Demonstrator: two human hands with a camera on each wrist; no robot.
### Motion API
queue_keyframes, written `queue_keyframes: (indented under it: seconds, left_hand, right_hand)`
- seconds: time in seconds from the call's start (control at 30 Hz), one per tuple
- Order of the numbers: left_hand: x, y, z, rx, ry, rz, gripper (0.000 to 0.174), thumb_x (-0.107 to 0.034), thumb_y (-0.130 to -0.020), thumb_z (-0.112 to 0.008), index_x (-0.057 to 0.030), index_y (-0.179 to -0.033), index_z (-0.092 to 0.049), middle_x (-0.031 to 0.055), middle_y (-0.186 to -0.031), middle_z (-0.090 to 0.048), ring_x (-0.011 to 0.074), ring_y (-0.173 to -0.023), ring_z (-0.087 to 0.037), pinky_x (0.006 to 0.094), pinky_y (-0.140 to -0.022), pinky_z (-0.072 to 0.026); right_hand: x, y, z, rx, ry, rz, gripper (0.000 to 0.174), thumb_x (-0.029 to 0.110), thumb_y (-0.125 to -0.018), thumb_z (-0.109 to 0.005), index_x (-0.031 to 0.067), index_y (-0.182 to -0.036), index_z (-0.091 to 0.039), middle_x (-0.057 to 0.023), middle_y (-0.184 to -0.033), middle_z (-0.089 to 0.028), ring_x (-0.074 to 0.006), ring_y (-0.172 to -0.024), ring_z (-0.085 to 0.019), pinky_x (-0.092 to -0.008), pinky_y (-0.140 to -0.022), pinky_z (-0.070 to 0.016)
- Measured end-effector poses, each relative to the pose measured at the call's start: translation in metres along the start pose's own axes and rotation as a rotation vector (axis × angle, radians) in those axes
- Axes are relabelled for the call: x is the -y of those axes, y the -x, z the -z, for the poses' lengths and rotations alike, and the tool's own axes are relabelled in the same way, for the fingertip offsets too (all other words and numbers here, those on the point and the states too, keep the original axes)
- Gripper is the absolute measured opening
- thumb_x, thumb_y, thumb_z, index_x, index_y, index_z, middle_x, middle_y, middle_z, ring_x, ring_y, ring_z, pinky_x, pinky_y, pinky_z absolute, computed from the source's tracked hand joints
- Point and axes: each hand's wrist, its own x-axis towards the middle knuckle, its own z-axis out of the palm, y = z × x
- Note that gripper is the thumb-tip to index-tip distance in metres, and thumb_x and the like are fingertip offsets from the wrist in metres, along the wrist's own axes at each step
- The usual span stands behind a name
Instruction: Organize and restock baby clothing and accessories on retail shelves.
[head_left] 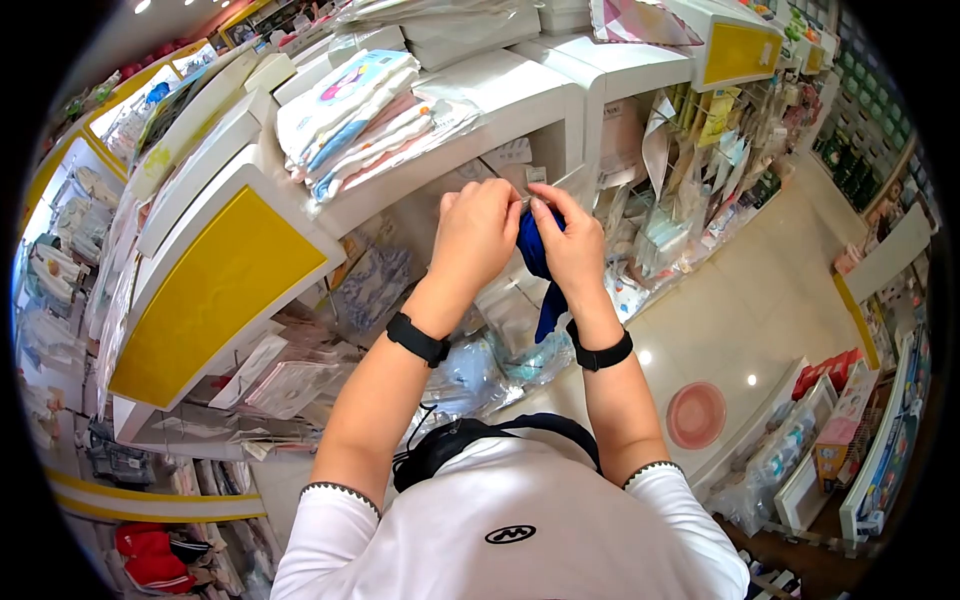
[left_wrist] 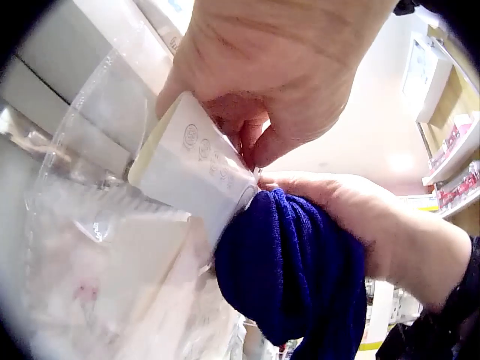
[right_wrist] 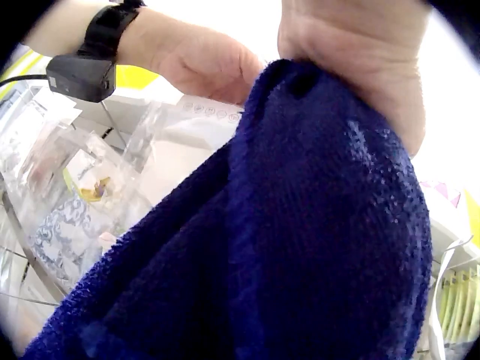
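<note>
A dark blue plush cloth (head_left: 535,248) hangs bunched from my right hand (head_left: 572,240), its long end trailing below the palm. In the left wrist view the right hand (left_wrist: 352,214) grips the cloth (left_wrist: 289,262) near its top. My left hand (head_left: 477,228) is close beside it, fingers curled and fingertips meeting the right thumb. Those left fingers (left_wrist: 262,146) pinch at the edge of a white card (left_wrist: 199,161) printed with small round symbols. In the right wrist view the cloth (right_wrist: 322,202) covers much of the right hand's fingers.
Clear plastic packages (left_wrist: 97,262) hang right beside the hands. Ahead stands a white shelf unit (head_left: 500,85) with a stack of folded clothes (head_left: 350,120) and a yellow end panel (head_left: 228,295). A pink round stool (head_left: 696,415) is on the floor at right, near boxed goods (head_left: 835,440).
</note>
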Motion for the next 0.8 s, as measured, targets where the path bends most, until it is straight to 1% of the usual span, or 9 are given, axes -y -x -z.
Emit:
queue_keyframes:
  seconds: [0.1, 0.23, 0.3, 0.4, 0.43, 0.53, 0.57, 0.73, 0.8]
  left_hand:
    - [-0.001, -0.001, 0.0, -0.039, -0.064, -0.04, 0.007, -0.014, -0.081, -0.059, -0.0079, -0.079, -0.055, 0.0043, -0.07, -0.057, 0.0236, -0.071, -0.055, 0.036, -0.069, -0.0372]
    - [-0.001, -0.001, -0.002, -0.05, -0.119, -0.031, 0.008, -0.014, -0.081, -0.058, -0.0079, -0.079, -0.054, 0.0032, -0.071, -0.058, 0.0232, -0.072, -0.055, 0.037, -0.069, -0.0378]
    - [0.003, 0.0, -0.006, -0.025, -0.148, 0.073, 0.008, -0.015, -0.082, -0.057, -0.0075, -0.08, -0.054, 0.0046, -0.072, -0.058, 0.0243, -0.074, -0.056, 0.0389, -0.069, -0.0387]
    - [0.014, -0.007, -0.009, -0.019, -0.197, 0.152, 0.009, -0.016, -0.083, -0.056, -0.0066, -0.081, -0.054, 0.0079, -0.075, -0.06, 0.0272, -0.078, -0.057, 0.0422, -0.07, -0.0409]
    - [0.017, -0.009, -0.009, -0.02, -0.213, 0.167, 0.01, -0.016, -0.083, -0.055, -0.0062, -0.082, -0.054, 0.0092, -0.076, -0.06, 0.0283, -0.079, -0.058, 0.0434, -0.071, -0.0417]
    - [0.028, -0.015, -0.019, -0.045, -0.193, 0.188, 0.012, -0.017, -0.084, -0.054, -0.0052, -0.082, -0.054, 0.0129, -0.081, -0.062, 0.0315, -0.081, -0.058, 0.0444, -0.074, -0.0432]
    - [0.029, -0.016, -0.02, -0.052, -0.206, 0.179, 0.013, -0.017, -0.084, -0.054, -0.0049, -0.083, -0.055, 0.0134, -0.082, -0.062, 0.0319, -0.082, -0.057, 0.0437, -0.074, -0.0437]
    - [0.035, -0.008, -0.024, -0.11, -0.225, 0.219, 0.015, -0.018, -0.084, -0.054, -0.004, -0.088, -0.057, 0.014, -0.085, -0.062, 0.0343, -0.084, -0.056, 0.0442, -0.076, -0.0437]
    - [0.038, -0.009, -0.027, -0.2, -0.3, 0.184, 0.018, -0.02, -0.084, -0.054, -0.0043, -0.092, -0.058, 0.0147, -0.089, -0.062, 0.0353, -0.087, -0.056, 0.0458, -0.078, -0.0428]
  right_hand:
    - [0.0, -0.002, 0.003, 0.019, 0.011, -0.026, 0.017, 0.023, -0.083, -0.059, 0.0132, -0.095, -0.065, -0.0092, -0.084, -0.066, -0.0273, -0.077, -0.064, -0.0331, -0.066, -0.0482]
    - [0.0, -0.005, 0.003, 0.042, 0.128, -0.037, 0.022, 0.026, -0.082, -0.06, 0.014, -0.101, -0.062, -0.0108, -0.083, -0.066, -0.0287, -0.077, -0.063, -0.0342, -0.066, -0.0481]
    - [0.004, -0.004, 0.002, 0.043, 0.152, -0.067, 0.027, 0.028, -0.083, -0.06, 0.0144, -0.106, -0.06, -0.012, -0.083, -0.065, -0.0292, -0.077, -0.063, -0.0347, -0.067, -0.0482]
    - [-0.01, 0.0, -0.001, -0.01, -0.025, -0.044, 0.032, 0.029, -0.083, -0.061, 0.014, -0.11, -0.057, -0.0141, -0.083, -0.065, -0.0288, -0.077, -0.063, -0.0349, -0.068, -0.0483]
    - [-0.015, 0.001, -0.001, -0.009, -0.099, -0.036, 0.028, 0.024, -0.084, -0.061, 0.0092, -0.107, -0.058, -0.0129, -0.082, -0.064, -0.0235, -0.075, -0.063, -0.0318, -0.069, -0.0479]
    - [-0.016, 0.007, 0.008, -0.001, -0.17, -0.043, 0.024, 0.018, -0.084, -0.061, 0.0054, -0.104, -0.058, -0.0095, -0.081, -0.063, -0.017, -0.074, -0.06, -0.0281, -0.07, -0.0466]
    - [-0.015, 0.01, 0.011, 0.012, -0.194, -0.083, 0.02, 0.015, -0.085, -0.059, 0.0021, -0.101, -0.059, -0.0061, -0.082, -0.062, -0.0123, -0.077, -0.057, -0.0254, -0.072, -0.0449]
    - [-0.038, 0.031, 0.023, 0.065, -0.284, -0.198, 0.018, 0.015, -0.088, -0.057, 0.0009, -0.099, -0.059, -0.0013, -0.084, -0.059, -0.0078, -0.078, -0.052, -0.0214, -0.071, -0.0418]
    - [-0.046, 0.039, 0.026, 0.08, -0.282, -0.22, 0.016, 0.014, -0.09, -0.055, 0.001, -0.099, -0.059, 0.0007, -0.083, -0.058, -0.0057, -0.076, -0.051, -0.0187, -0.069, -0.0401]
